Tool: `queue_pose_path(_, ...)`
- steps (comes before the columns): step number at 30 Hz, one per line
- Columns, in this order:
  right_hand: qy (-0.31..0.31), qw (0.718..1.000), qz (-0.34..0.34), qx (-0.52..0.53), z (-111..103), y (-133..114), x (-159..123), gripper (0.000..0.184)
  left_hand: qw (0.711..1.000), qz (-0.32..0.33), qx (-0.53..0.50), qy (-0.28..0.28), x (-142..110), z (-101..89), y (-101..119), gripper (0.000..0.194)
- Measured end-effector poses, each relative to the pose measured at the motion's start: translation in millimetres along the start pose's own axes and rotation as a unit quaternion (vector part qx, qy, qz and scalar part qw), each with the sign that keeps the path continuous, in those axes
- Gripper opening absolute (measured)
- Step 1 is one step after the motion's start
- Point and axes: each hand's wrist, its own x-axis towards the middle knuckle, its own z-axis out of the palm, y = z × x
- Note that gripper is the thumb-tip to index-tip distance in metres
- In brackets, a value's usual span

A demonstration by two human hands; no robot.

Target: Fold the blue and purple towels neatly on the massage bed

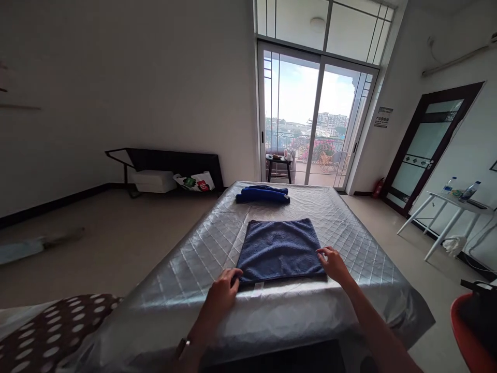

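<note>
So this was just one head cam, worn up top and looking forward and down along the silver-covered surface (186,264), whose near end sat close below the lens. The left hand (225,282) showed between 6 and 7 o'clock, the right hand (334,263) between 4 and 5, both pretty near. The glass sliding doors (291,103) were well off at 1 o'clock, the dark-framed door (438,129) between 2 and 3.

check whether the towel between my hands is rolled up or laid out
Laid out: the towel lies as a broad, flat panel, its corners showing.
</note>
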Motion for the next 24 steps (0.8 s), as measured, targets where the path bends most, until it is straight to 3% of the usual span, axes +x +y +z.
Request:
queue_pose_path(4, -0.018, 0.998, -0.010, -0.065, 22.1, -17.1, 15.2, 0.047, 1.000, 0.014, 0.022, 0.009, -4.9, 4.3, -3.2, 0.028)
queue_pose_path(9, -0.078, 0.990, 0.002, -0.120, 54.0, -10.9, 16.4, 0.063, 0.994, 0.029, 0.102, 0.001, -11.2, -0.7, -9.4, 0.031)
queue_pose_path(12, -0.082, 0.989, -0.002, -0.125, 59.6, -6.6, 14.5, 0.064, 0.982, 0.063, 0.173, 0.029, -3.3, 2.2, 7.2, 0.032)
queue_pose_path(15, -0.086, 0.988, 0.002, -0.126, 58.2, -7.1, 14.3, 0.064, 0.980, 0.138, 0.145, 0.022, 18.9, 26.5, 53.6, 0.032)
queue_pose_path(20, -0.081, 0.989, -0.001, -0.127, 56.8, -9.2, 14.6, 0.063, 0.959, 0.239, 0.134, -0.070, 50.3, 96.7, 141.5, 0.040)
queue_pose_path(22, -0.085, 0.988, 0.000, -0.130, 57.1, -9.3, 14.5, 0.061, 0.952, 0.237, 0.162, -0.111, 54.6, 115.5, 151.9, 0.046)
queue_pose_path(24, -0.088, 0.987, 0.002, -0.132, 57.3, -9.5, 14.5, 0.062, 0.949, 0.209, 0.184, -0.147, 57.1, 122.8, 142.9, 0.050)
